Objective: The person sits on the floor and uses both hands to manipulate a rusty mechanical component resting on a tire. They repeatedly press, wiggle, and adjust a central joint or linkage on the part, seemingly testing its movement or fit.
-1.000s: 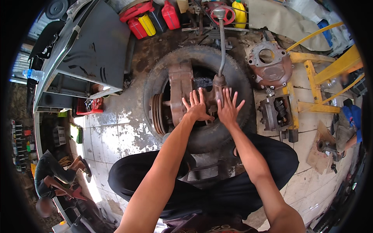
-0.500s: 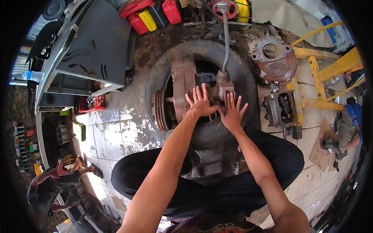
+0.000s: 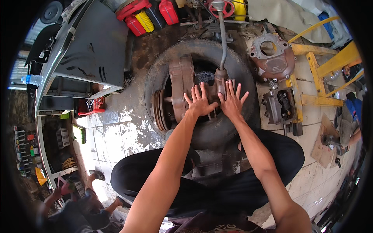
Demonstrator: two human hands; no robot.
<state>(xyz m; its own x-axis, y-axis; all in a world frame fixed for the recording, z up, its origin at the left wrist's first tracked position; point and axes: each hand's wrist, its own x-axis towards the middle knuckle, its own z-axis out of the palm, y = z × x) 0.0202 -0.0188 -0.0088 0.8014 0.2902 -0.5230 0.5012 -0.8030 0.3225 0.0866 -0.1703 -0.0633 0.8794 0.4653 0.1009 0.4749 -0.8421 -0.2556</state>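
Observation:
A rusty brown gearbox [image 3: 182, 79] rests on a black tyre [image 3: 155, 73] lying flat on the floor between my knees. From its right end rises a long metal gear lever [image 3: 223, 39], and a grooved round drum [image 3: 159, 110] sits at its left end. My left hand [image 3: 199, 104] is spread palm down over the middle of the gearbox, fingers pointing away from me. Beside it, my right hand [image 3: 233, 101] is held the same way over the right end, below the lever. Neither hand grips anything; whether the palms touch the metal I cannot tell.
On the right stand a bell-shaped housing [image 3: 274, 58], an opened gear case [image 3: 280, 105] and a yellow metal frame [image 3: 314, 77]. A grey metal cabinet [image 3: 91, 42] is at the left, with a red crate [image 3: 93, 106] beside it. Jerrycans [image 3: 169, 11] line the back. Another person [image 3: 81, 209] is at lower left.
My right hand has shifted slightly up and left over the gearbox, its fingers still spread. The left hand has hardly moved. At lower left the other person has moved nearer the bottom edge.

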